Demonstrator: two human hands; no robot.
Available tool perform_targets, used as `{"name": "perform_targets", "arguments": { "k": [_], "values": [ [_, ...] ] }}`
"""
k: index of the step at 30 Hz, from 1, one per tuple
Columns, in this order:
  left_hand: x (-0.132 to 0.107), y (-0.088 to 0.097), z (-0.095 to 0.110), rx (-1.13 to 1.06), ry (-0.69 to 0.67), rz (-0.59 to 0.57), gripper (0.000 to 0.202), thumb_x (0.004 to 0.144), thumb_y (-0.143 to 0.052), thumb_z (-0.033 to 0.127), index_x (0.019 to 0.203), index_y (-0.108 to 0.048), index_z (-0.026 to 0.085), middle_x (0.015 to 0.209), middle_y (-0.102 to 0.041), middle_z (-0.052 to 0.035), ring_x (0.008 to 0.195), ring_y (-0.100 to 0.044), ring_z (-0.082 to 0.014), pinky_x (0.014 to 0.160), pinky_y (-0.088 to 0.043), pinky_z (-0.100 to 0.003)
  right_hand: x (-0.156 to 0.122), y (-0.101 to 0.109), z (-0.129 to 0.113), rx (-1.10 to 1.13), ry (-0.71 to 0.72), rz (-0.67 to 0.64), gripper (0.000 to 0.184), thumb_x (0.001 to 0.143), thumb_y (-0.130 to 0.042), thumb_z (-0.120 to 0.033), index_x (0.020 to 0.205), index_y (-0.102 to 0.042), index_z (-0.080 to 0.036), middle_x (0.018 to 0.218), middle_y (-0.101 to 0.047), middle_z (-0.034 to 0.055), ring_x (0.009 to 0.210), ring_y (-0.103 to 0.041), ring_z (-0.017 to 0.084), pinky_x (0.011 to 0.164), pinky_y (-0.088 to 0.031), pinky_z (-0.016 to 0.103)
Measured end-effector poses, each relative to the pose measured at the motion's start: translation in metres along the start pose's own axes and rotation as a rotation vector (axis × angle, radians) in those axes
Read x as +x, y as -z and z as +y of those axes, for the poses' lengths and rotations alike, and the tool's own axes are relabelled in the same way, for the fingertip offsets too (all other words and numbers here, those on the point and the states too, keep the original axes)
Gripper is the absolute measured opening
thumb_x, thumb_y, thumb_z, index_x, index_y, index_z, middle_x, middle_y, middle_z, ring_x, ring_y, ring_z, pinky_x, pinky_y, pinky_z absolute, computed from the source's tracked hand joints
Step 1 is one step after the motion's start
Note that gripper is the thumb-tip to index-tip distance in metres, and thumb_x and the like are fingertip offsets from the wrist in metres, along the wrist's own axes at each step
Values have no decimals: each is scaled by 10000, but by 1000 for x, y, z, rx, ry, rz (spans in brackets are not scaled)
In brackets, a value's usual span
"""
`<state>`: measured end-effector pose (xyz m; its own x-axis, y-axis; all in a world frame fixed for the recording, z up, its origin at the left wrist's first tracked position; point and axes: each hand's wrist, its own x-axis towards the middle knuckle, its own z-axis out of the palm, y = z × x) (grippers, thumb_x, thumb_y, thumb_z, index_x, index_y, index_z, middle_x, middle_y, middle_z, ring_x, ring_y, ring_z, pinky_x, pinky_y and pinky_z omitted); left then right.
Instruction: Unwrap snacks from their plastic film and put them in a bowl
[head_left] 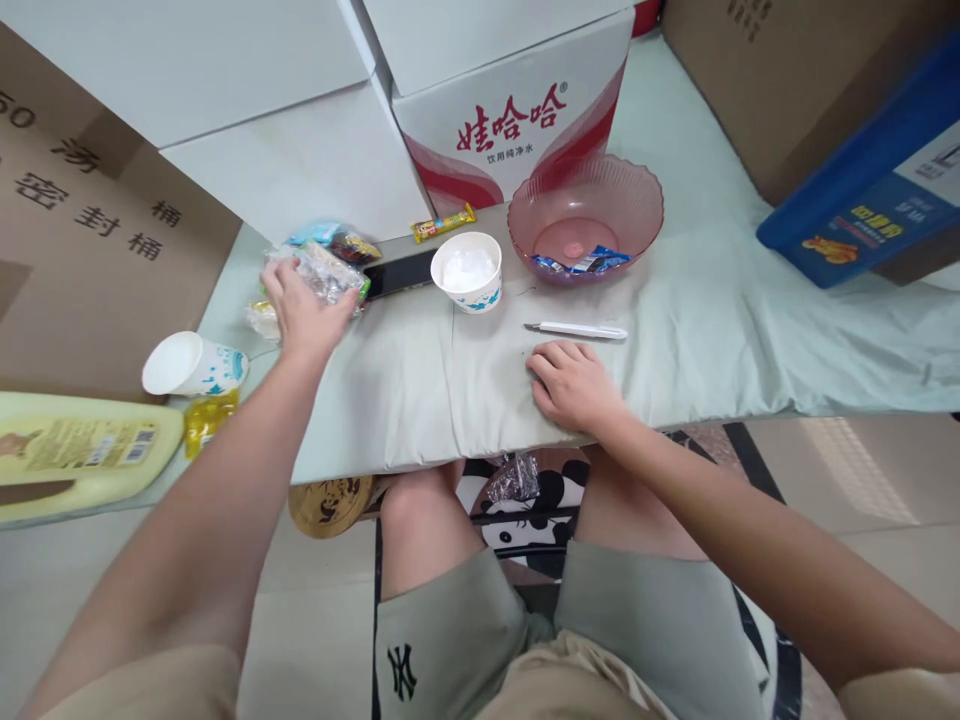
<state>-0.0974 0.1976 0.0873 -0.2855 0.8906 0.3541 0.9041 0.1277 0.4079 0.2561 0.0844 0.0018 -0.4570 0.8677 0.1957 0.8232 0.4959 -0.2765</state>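
Note:
My left hand (304,310) reaches over a small pile of wrapped snacks, its fingers and thumb spread around a clear plastic packet (328,272). Blue and dark wrappers (337,238) lie just behind that packet. A dark phone (401,274) is flat on the cloth to the right. My right hand (574,385) rests palm down on the cloth, fingers slightly bent and holding nothing. Just beyond its fingertips lies a slim white pen-like tool (581,330) with a dark pointed tip. A paper cup (480,300) with something whitish inside stands between my hands.
A pink ribbed bowl (645,215) holds blue wrappers. A yellow snack stick (444,222) lies before white cartons (517,120). On the left are a tipped paper cup (225,368), yellow packet (206,420) and pale yellow bottle (90,440). A blue container (862,190) stands right.

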Motion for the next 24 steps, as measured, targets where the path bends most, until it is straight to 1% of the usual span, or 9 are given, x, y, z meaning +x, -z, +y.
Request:
{"name": "perform_targets", "arguments": {
  "k": [2, 4, 6, 8, 11, 14, 18, 21, 24],
  "values": [
    [16, 1, 1, 97, 61, -98, 1108, 639, -964, 428, 1460, -283, 127, 1641, -168, -165, 1549, -86, -375, 1292, -73, -640, 0, 0, 0, 0, -1, 7, 254, 987, -442, -263, 1104, -657, -198, 1237, -674, 119, 1156, -542, 299, 961, -348, 439],
    [25, -1, 3, 187, 138, -210, 1235, 605, -981, 453, 1527, -217, 152, 1689, -73, -157, 1574, -5, -403, 1279, -19, -663, 0, 0, -1, -6, -4, 6, 252, 990, -442, -268, 1102, -657, -198, 1237, -676, 117, 1152, -546, 298, 959, -349, 438],
    [29, -3, 5, 229, 182, -269, 1195, 654, -960, 429, 1550, -214, 167, 1677, -129, -155, 1569, -102, -385, 1285, -45, -627, 0, 0, -1, -12, -7, 0, 250, 991, -444, -271, 1102, -655, -196, 1238, -678, 116, 1150, -549, 296, 958, -349, 436],
    [30, -4, 6, 234, 185, -253, 1133, 673, -950, 414, 1540, -262, 171, 1622, -230, -150, 1526, -209, -371, 1285, -71, -594, 1, 1, -1, -13, -10, -6, 242, 988, -453, -270, 1099, -653, -193, 1239, -678, 115, 1151, -549, 295, 958, -349, 434],
    [27, 0, 9, 220, 114, -202, 1106, 657, -951, 451, 1524, -319, 179, 1550, -283, -134, 1465, -258, -371, 1279, -86, -583, 1, 2, -1, -18, -13, -10, 229, 978, -467, -263, 1091, -651, -190, 1231, -679, 115, 1149, -550, 293, 959, -351, 432],
    [16, 8, 12, 196, 36, -183, 1083, 651, -959, 407, 1523, -351, 200, 1502, -314, -114, 1436, -294, -379, 1281, -129, -566, 0, 2, -2, -28, -11, -5, 230, 973, -464, -256, 1084, -654, -190, 1216, -685, 125, 1141, -555, 301, 955, -357, 437],
    [-24, 18, 20, 125, -105, -198, 1035, 610, -959, 307, 1479, -404, 215, 1449, -370, -122, 1414, -343, -415, 1256, -207, -610, -1, 3, -3, -42, -13, -6, 245, 969, -452, -256, 1090, -654, -188, 1209, -684, 129, 1145, -554, 313, 955, -362, 444],
    [-82, 14, 36, 26, -186, -241, 1022, 558, -964, 307, 1436, -445, 242, 1408, -407, -139, 1385, -390, -422, 1230, -275, -614, -1, 3, -4, -62, -24, -20, 263, 970, -444, -264, 1102, -655, -180, 1213, -678, 129, 1149, -551, 318, 947, -358, 449],
    [-146, -3, 63, -21, -93, -333, 958, 631, -922, 396, 1442, -451, 204, 1384, -417, -174, 1364, -430, -412, 1202, -333, -585, -2, 2, -4, -75, -31, -19, 276, 971, -447, -269, 1120, -657, -167, 1218, -671, 131, 1147, -543, 313, 951, -350, 444]
  ]
}}
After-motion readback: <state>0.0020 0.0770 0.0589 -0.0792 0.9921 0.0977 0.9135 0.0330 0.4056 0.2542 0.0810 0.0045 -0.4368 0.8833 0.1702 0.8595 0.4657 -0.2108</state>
